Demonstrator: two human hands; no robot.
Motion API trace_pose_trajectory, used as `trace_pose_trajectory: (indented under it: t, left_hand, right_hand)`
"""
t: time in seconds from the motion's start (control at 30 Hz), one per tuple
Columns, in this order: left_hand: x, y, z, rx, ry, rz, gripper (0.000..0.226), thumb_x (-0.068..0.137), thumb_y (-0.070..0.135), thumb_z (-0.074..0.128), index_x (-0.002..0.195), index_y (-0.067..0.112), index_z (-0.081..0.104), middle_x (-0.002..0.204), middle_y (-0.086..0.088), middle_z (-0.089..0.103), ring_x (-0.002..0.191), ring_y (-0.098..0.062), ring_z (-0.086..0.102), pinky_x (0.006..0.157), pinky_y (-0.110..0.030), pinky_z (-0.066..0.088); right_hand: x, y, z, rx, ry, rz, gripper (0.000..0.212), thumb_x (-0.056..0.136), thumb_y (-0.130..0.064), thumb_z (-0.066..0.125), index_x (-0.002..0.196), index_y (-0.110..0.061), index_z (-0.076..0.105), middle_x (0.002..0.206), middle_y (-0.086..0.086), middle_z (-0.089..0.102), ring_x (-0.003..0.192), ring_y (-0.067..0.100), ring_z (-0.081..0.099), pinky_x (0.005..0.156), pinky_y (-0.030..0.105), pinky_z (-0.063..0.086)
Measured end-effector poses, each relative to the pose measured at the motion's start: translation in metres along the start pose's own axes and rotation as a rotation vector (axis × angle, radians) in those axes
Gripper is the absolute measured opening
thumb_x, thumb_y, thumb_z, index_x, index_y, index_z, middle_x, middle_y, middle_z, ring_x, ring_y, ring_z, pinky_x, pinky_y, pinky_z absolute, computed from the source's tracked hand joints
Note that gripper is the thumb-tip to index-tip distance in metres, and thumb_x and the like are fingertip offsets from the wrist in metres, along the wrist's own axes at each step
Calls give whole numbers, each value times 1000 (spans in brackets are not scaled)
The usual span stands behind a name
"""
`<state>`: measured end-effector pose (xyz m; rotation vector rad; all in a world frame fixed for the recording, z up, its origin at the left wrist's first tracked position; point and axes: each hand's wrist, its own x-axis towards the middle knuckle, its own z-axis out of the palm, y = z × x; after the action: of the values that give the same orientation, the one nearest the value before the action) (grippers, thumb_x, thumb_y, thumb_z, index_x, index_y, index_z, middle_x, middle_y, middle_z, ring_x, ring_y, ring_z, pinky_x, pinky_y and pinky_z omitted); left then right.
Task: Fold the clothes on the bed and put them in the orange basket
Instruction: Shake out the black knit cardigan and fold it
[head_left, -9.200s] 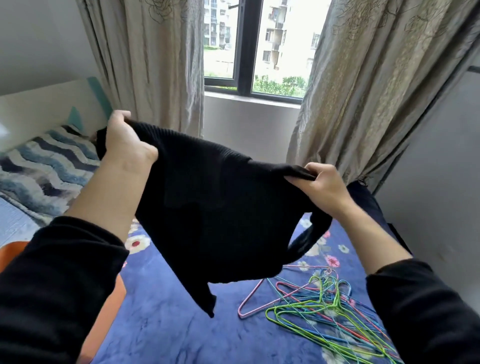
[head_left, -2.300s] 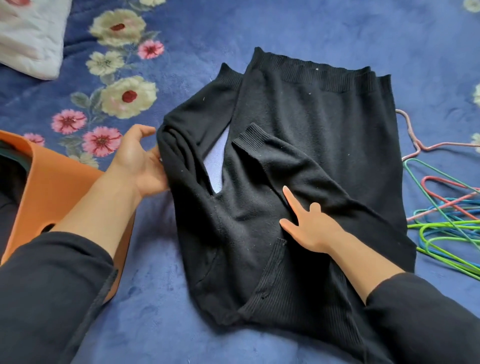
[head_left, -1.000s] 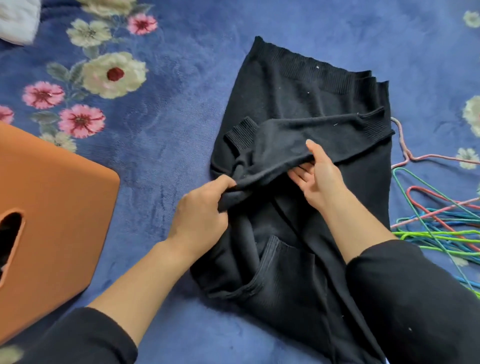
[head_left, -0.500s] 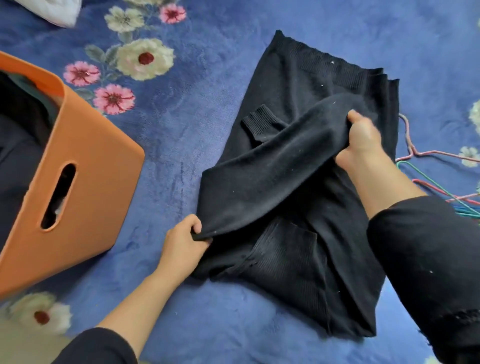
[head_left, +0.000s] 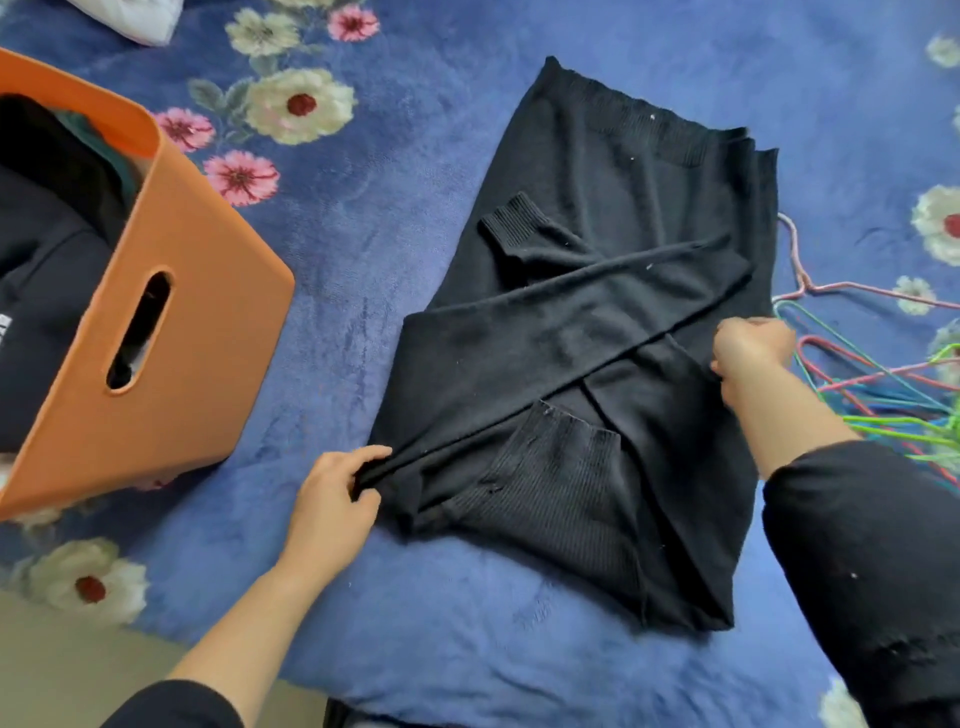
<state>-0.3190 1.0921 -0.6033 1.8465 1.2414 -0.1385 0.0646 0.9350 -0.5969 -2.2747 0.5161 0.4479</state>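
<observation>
A black knit sweater (head_left: 613, 218) lies flat on the blue floral bedspread (head_left: 395, 208), both sleeves folded across its body. My left hand (head_left: 337, 499) pinches the sweater's lower left edge where the top sleeve starts. My right hand (head_left: 750, 351) grips the right edge of the sweater, just below that sleeve's far end. The orange basket (head_left: 171, 332) stands at the left, tilted toward me, with dark folded clothes inside.
A tangle of coloured wire hangers (head_left: 883, 384) lies right of the sweater, close to my right hand. A white cloth (head_left: 130, 18) shows at the top left. The bed's near edge and pale floor (head_left: 67, 670) are at the bottom left.
The second sleeve has been laid down flat across the sweater. My right hand moved from the sleeve's cuff to the sweater's right edge; my left hand keeps its pinch.
</observation>
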Motion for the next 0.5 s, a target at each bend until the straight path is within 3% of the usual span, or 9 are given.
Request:
trace_pose_trajectory:
  t: [0.07, 0.13, 0.2, 0.27, 0.33, 0.37, 0.43, 0.5]
  left_hand:
    - [0, 6, 0, -240, 4, -160, 27, 85, 2, 59, 94, 26, 67, 96, 2, 63, 86, -11, 59, 86, -32, 48]
    - [6, 10, 0, -504, 36, -353, 5, 89, 17, 60, 90, 19, 64, 95, -3, 65, 84, -16, 59, 89, -42, 50]
    - [12, 13, 3, -614, 22, -488, 25, 85, 38, 65, 96, 16, 61, 104, -5, 67, 91, -19, 64, 88, -44, 51]
    - [17, 16, 6, -597, -27, -534, 45, 79, 49, 68, 103, 11, 63, 105, -5, 70, 95, -21, 67, 88, -44, 54]
    - [20, 22, 10, -583, -49, -548, 33, 85, 40, 67, 96, 9, 64, 98, -6, 70, 88, -20, 66, 80, -40, 56]
    - [20, 25, 12, -578, -60, -555, 26, 88, 35, 67, 91, 10, 63, 96, -5, 69, 84, -19, 65, 73, -36, 55]
    - [21, 28, 13, -565, -75, -557, 20, 88, 31, 67, 87, 12, 62, 93, -4, 66, 81, -17, 63, 65, -32, 53]
    - [21, 29, 15, -582, -100, -556, 20, 86, 30, 69, 89, 11, 63, 93, -5, 67, 83, -18, 64, 63, -31, 53]
  right_hand:
    - [-21, 33, -10, -104, 50, -91, 36, 88, -13, 53, 123, -7, 56, 114, 9, 61, 104, 25, 56, 95, 36, 42]
    - [-44, 61, -21, -155, 34, -137, 32, 88, -14, 55, 120, -7, 56, 114, 13, 62, 109, 29, 56, 87, 32, 39]
    - [-64, 91, -41, -188, 88, -114, 33, 87, -17, 57, 118, -6, 54, 119, 14, 56, 112, 30, 51, 84, 32, 35]
    - [-83, 123, -59, -240, 180, -16, 42, 85, -23, 62, 122, -5, 51, 129, 17, 48, 123, 31, 42, 94, 40, 33]
    - [-100, 157, -74, -244, 228, 201, 52, 83, -33, 68, 123, -6, 49, 134, 20, 42, 128, 34, 37, 100, 47, 31]
    - [-108, 173, -80, -212, 212, 303, 48, 83, -39, 69, 114, -6, 53, 125, 21, 47, 120, 34, 43, 96, 46, 34]
    - [-124, 196, -85, -56, 81, 420, 42, 82, -49, 70, 74, -13, 50, 84, 16, 49, 81, 29, 50, 75, 39, 40]
    - [-138, 208, -87, 139, -54, 437, 42, 80, -48, 72, 67, -17, 47, 72, 4, 50, 68, 23, 50, 69, 35, 44]
